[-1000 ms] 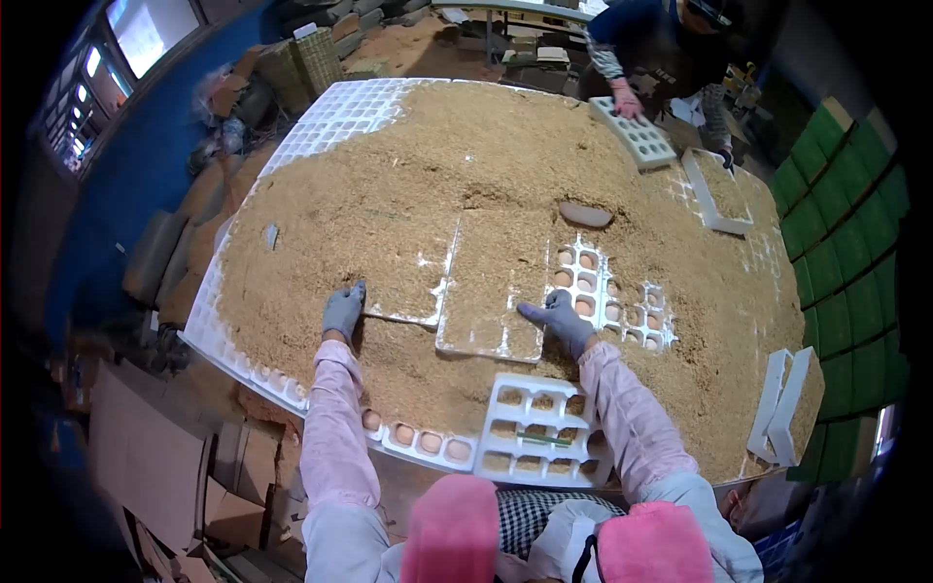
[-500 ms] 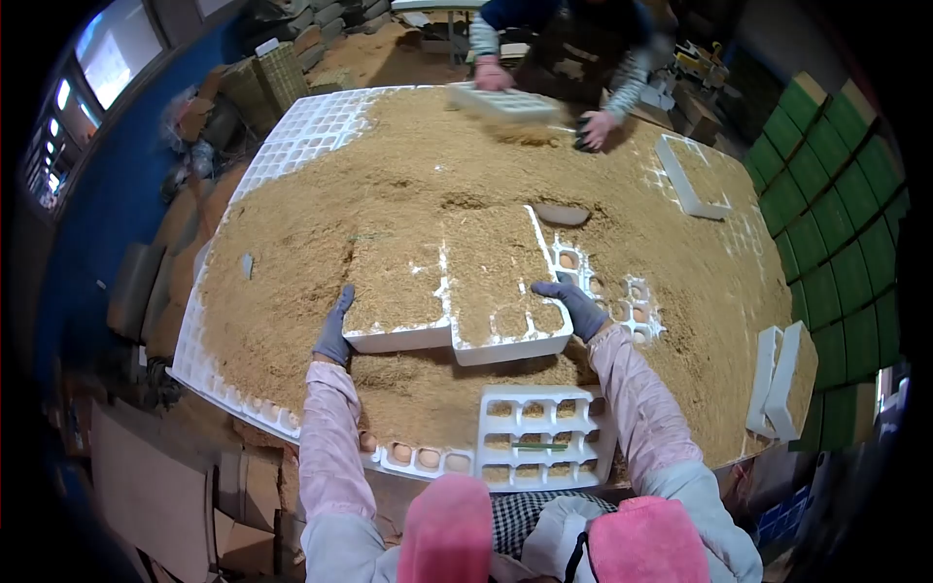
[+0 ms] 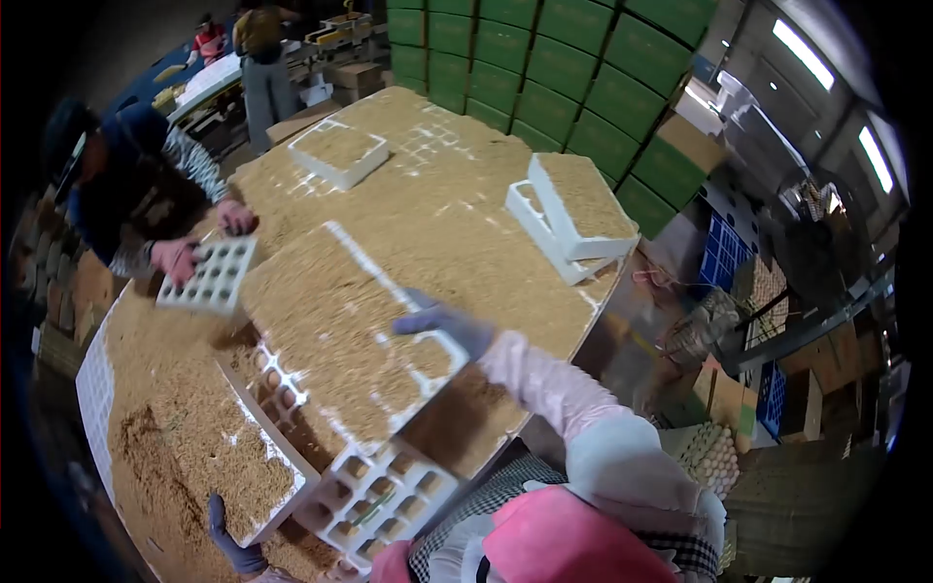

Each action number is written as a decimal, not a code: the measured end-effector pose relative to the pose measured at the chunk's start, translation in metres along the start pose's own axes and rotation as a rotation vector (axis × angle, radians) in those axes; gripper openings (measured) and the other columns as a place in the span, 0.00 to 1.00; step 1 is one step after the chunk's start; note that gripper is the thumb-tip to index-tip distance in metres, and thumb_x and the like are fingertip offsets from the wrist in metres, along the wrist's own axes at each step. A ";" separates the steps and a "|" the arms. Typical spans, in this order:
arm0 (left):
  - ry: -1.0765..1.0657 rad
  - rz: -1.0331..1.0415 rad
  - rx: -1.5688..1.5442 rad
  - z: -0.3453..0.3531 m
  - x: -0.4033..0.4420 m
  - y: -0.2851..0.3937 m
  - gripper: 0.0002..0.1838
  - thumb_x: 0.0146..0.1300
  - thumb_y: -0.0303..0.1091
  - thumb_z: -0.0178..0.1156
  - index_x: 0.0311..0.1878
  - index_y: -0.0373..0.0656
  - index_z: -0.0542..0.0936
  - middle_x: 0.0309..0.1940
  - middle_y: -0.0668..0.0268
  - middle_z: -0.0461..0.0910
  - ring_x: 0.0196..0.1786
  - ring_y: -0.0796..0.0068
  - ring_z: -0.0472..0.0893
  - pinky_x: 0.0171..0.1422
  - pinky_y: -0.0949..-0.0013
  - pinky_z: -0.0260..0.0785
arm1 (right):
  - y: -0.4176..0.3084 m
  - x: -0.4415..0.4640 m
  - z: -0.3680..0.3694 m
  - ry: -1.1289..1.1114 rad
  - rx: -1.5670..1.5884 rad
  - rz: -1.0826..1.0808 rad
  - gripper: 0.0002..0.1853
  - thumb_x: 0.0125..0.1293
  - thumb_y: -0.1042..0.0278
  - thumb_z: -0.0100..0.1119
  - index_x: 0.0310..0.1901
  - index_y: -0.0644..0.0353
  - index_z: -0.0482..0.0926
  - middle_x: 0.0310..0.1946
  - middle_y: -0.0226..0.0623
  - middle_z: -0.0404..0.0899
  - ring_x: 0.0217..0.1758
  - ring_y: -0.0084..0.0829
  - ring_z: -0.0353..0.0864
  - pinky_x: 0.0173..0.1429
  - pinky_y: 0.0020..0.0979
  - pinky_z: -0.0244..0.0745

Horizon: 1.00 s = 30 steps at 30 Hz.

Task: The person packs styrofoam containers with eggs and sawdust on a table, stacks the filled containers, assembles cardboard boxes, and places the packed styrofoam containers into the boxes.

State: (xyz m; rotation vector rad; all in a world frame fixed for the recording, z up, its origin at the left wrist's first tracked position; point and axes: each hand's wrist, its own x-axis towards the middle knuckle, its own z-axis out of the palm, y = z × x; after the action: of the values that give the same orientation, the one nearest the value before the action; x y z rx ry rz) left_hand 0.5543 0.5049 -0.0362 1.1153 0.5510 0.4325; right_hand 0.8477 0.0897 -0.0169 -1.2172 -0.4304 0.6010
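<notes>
My gloved left hand grips the near corner of a white foam tray heaped with sawdust. My gloved right hand holds another sawdust-covered foam tray by its right side, thumb over the top edge. This second tray is raised above the table, with shadow under its near end. Between the two trays shows a gap with white egg cells lower down. Close to my body sits a foam tray with open compartments, a thin green stick lying across it.
Sawdust covers the table. Across it, a person in pink gloves handles a holed foam tray. Foam trays are stacked at the right edge, and another lies farther back. Green boxes stand behind.
My view has swung right. The two trays, side by side before, are now apart, with the right one lifted and moved right. The other person's tray has moved away from the spot where it was blurred.
</notes>
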 end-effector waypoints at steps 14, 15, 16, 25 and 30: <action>-0.634 -0.350 -0.249 0.554 -0.014 -0.075 0.20 0.60 0.39 0.57 0.50 0.35 0.75 0.45 0.57 0.79 0.48 0.67 0.79 0.57 0.67 0.69 | -0.167 -0.190 -0.388 0.697 -0.053 0.016 0.30 0.58 0.62 0.62 0.60 0.68 0.68 0.50 0.42 0.77 0.50 0.29 0.78 0.54 0.29 0.74; -0.632 -0.343 -0.234 0.590 -0.017 -0.092 0.20 0.60 0.39 0.57 0.50 0.35 0.75 0.45 0.57 0.79 0.46 0.68 0.79 0.55 0.67 0.70 | -0.165 -0.190 -0.401 0.703 -0.003 0.094 0.27 0.59 0.62 0.60 0.58 0.68 0.70 0.49 0.41 0.77 0.49 0.28 0.78 0.55 0.28 0.72; -0.808 -0.388 -0.245 0.625 -0.028 -0.093 0.20 0.60 0.40 0.56 0.51 0.35 0.75 0.45 0.57 0.79 0.45 0.68 0.80 0.53 0.67 0.71 | -0.149 -0.189 -0.425 0.774 -0.026 0.067 0.24 0.60 0.61 0.60 0.55 0.68 0.73 0.47 0.39 0.79 0.48 0.27 0.77 0.56 0.27 0.71; -0.833 0.015 0.243 0.743 -0.054 -0.176 0.36 0.57 0.47 0.58 0.61 0.28 0.65 0.60 0.39 0.65 0.60 0.54 0.71 0.68 0.60 0.58 | -0.196 -0.234 -0.359 0.885 -0.431 -0.321 0.21 0.71 0.62 0.41 0.60 0.66 0.67 0.48 0.43 0.77 0.34 0.23 0.77 0.34 0.21 0.72; -0.736 0.537 0.948 0.684 -0.061 -0.147 0.42 0.62 0.56 0.52 0.71 0.37 0.53 0.64 0.39 0.61 0.68 0.50 0.60 0.72 0.53 0.50 | -0.188 -0.243 -0.280 1.000 -1.007 -0.544 0.20 0.71 0.65 0.48 0.59 0.69 0.68 0.55 0.50 0.71 0.57 0.37 0.73 0.59 0.32 0.69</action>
State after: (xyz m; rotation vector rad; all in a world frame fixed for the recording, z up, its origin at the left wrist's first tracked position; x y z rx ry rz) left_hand 0.9332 -0.0775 0.0675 2.2189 -0.2702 0.1650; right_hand 0.8677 -0.3140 0.0811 -2.0427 -0.1566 -0.8154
